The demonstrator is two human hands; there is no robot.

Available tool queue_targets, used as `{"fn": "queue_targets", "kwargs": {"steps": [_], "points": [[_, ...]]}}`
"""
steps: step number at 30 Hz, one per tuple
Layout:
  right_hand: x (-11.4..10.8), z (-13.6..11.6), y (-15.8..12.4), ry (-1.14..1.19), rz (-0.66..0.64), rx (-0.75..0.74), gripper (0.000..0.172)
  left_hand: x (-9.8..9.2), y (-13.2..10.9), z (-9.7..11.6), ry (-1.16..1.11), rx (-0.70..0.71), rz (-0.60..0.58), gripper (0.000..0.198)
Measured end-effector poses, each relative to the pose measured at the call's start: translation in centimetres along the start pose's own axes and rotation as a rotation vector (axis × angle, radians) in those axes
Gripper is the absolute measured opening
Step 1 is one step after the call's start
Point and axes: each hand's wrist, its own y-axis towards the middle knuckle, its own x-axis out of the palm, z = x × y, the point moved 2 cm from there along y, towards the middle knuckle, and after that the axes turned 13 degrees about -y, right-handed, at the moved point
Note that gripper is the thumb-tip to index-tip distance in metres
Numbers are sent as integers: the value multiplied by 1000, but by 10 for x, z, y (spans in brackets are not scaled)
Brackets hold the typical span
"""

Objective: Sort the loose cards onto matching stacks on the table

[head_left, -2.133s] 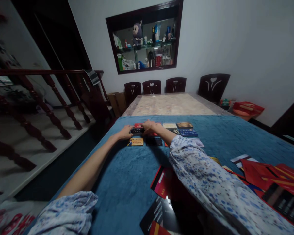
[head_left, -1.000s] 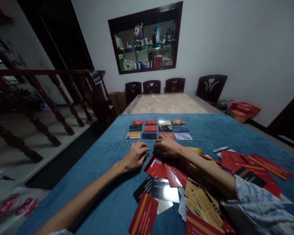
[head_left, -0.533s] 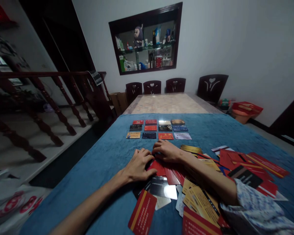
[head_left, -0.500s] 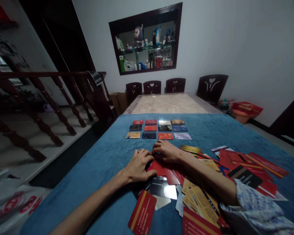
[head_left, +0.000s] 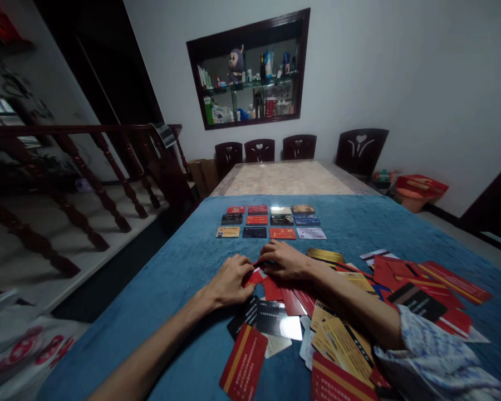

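Left hand (head_left: 227, 283): fingers nearly closed on red card (head_left: 255, 276). Card rows (head_left: 256, 220) at its 12 o'clock, likely gapped so faces show. Right hand (head_left: 283, 259): fingers bent at red card's edge, probably steadying; grip hidden. Loose cards (head_left: 345, 344), 4 o'clock.

The cloth (head_left: 167, 312) looks soft, matt and slightly napped, while the far end of the surface (head_left: 284, 177) beyond it is smooth and mottled like stone. The loose cards (head_left: 342, 346) look like smooth plastic, and one dark card (head_left: 275, 318) is glossy enough to throw back a white glare. The sleeve (head_left: 438, 345) is thin, wrinkled cloth. The railing (head_left: 67, 130) looks like polished wood, as do the chairs (head_left: 347, 159). The shelf (head_left: 250, 84) is clear glass, the toy (head_left: 236, 68) plush, the bag (head_left: 29, 348) thin crinkled plastic.
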Motion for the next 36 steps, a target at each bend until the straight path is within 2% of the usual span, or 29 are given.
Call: {"fn": "queue_targets", "kwargs": {"steps": [7,13,18,25,31,36], "points": [[-5,-4,-1,68,5,-44,42,-7,-2,-2,21,109,7,13],[-5,-7,1,78,51,-68,28,-12,-4,-6,-32,123,28,23],[-5,-6,4,120,131,-84,28,-21,-4,-14,-112,124,106,25],[7,-1,5,137,219,62,28,-27,-4,-30,-146,59,214,29],[8,-3,6,181,194,187,28,-25,-1,-37,-168,2,223,27],[10,-2,6,182,177,223,26,-24,-1,-41,-169,-18,244,25]]}}
